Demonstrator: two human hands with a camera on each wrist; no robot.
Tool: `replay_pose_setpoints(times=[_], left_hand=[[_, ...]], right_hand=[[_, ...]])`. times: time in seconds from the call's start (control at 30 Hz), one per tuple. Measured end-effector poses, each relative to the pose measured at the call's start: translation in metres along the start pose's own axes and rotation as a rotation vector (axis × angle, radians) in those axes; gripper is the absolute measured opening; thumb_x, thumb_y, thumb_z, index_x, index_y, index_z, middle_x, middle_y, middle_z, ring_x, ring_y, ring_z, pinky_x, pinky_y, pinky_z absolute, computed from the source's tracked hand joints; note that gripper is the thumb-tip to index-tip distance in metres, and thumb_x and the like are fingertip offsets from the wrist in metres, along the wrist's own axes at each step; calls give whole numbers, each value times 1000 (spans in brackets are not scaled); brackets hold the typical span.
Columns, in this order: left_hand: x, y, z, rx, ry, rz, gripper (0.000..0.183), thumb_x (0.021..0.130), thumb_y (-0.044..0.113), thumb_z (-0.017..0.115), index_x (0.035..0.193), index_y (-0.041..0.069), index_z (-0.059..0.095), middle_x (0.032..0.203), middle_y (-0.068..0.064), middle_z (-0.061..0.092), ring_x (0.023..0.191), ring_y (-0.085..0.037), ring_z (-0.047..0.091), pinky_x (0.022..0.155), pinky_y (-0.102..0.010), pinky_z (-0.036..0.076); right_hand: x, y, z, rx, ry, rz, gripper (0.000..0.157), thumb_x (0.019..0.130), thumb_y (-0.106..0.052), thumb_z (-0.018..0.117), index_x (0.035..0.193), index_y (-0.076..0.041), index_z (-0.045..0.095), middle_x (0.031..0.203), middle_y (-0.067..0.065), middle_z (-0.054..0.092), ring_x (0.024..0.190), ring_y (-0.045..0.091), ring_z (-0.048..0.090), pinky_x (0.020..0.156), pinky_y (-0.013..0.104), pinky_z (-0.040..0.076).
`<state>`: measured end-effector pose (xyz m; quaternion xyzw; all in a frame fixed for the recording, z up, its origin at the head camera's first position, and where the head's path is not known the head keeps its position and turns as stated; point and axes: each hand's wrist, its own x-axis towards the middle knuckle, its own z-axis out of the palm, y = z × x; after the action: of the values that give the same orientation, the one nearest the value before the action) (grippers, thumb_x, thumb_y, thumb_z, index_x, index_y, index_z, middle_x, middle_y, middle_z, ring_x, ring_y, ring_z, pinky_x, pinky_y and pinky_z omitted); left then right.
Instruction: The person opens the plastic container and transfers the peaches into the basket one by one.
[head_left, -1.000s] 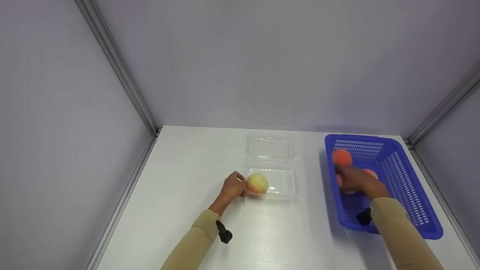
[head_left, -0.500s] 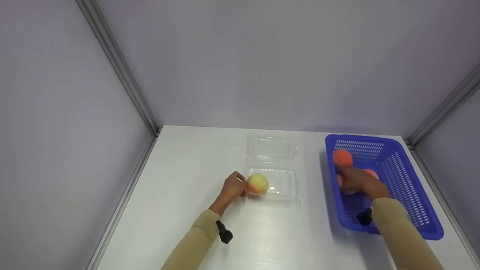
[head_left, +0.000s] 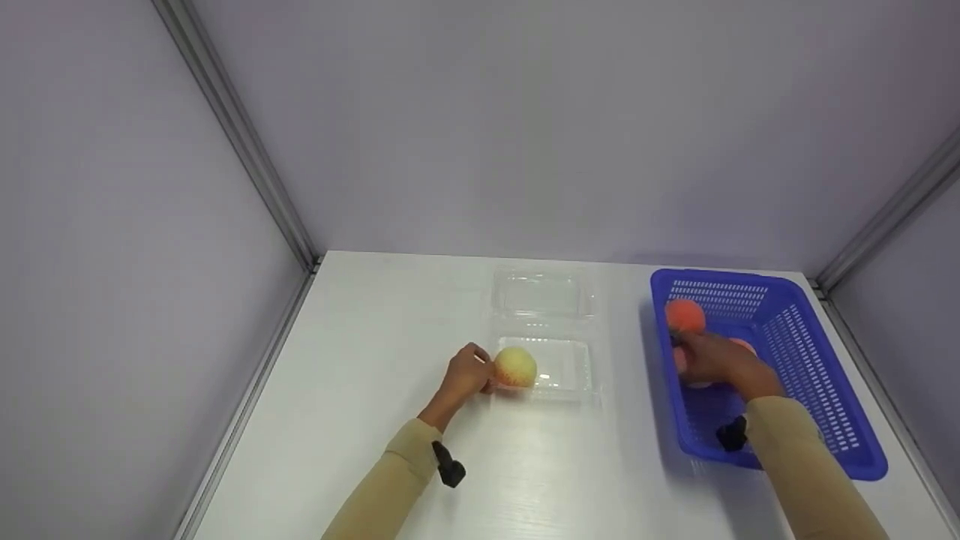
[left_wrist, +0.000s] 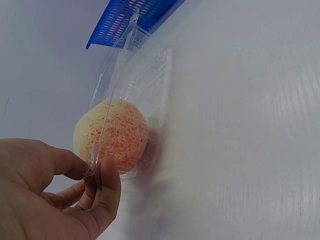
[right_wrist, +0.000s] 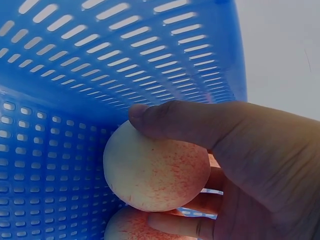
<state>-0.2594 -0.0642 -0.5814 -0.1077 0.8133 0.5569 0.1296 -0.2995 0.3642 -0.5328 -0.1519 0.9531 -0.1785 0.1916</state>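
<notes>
A clear plastic clamshell box (head_left: 566, 364) lies with its lid (head_left: 536, 292) folded back, away from the person. One yellow and red peach (head_left: 515, 366) sits at the left end of its base. My left hand (head_left: 469, 373) pinches the box's left rim; in the left wrist view the plastic edge (left_wrist: 107, 115) runs between thumb and fingers. Reaching into the blue basket (head_left: 832, 420), my right hand (head_left: 716, 361) grips a peach (right_wrist: 155, 170), thumb on top and fingers behind. Another peach (right_wrist: 125, 225) touches it from below in the right wrist view.
More reddish peaches lie in the basket, one (head_left: 685, 316) beyond my right hand and one (head_left: 742, 345) beside it. The basket's slotted walls stand around my right hand. Grey walls enclose the white table (head_left: 375, 315) at the back and sides.
</notes>
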Motion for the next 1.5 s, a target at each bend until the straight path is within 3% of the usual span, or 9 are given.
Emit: replay_pose_setpoints(times=[0.2,0.43,0.6,1.0,1.5], left_hand=[[-1,1,0,11,0,-10,11,98,6,57,108,2,58,83,-7,62,66,-14,67,73,-36,65],[1,1,-1,3,-12,0,10,96,5,57,106,3,56,83,-8,63,68,-15,67,72,-36,65],[1,3,-1,12,-8,-9,10,96,4,58,106,3,56,84,-7,62,68,-15,67,73,-37,65],[1,2,-1,24,-1,2,11,94,4,58,105,3,57,82,-6,61,67,-15,65,71,-36,65],[1,1,-2,8,1,-8,8,98,5,56,106,3,57,78,-6,64,64,-13,68,66,-30,62]], right_hand=[[-1,1,-2,4,-19,39,68,97,-33,74,154,-7,48,129,20,67,118,43,65,110,74,46],[-4,-2,-5,-27,29,22,67,90,-33,79,145,-2,56,126,24,70,111,43,67,106,71,49],[-7,-4,-9,19,5,68,72,93,-33,79,152,-1,51,134,24,67,115,42,64,106,72,48],[-15,-10,-19,64,-23,130,66,98,-23,75,155,-4,49,145,26,61,125,46,60,110,75,44],[-18,-22,-30,-59,36,64,60,98,-26,74,151,-6,53,152,29,53,136,56,50,111,78,39]])
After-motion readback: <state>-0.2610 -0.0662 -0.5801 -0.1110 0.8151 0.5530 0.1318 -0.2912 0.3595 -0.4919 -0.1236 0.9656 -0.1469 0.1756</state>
